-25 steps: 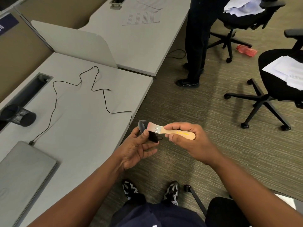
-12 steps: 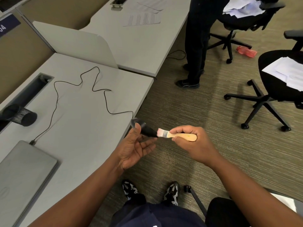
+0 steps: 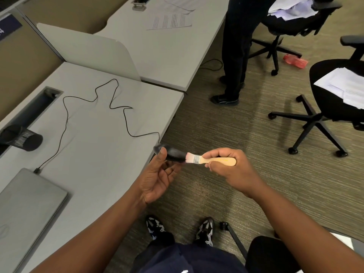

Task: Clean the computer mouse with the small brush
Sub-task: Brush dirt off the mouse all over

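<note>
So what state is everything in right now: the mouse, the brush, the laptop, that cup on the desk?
mouse: held up off the desk in the left hand
brush: gripped by the right hand, bristles touching the mouse
cable: loose on the desk, plugged into the laptop
laptop: lid closed
mesh cup: tipped on its side

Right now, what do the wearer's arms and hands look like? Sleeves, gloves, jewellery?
Both forearms are bare to the frame edge, no sleeves in view. Left hand and right hand are bare: no gloves, rings, watch or wristbands visible. No markings or cables on either arm.
</note>
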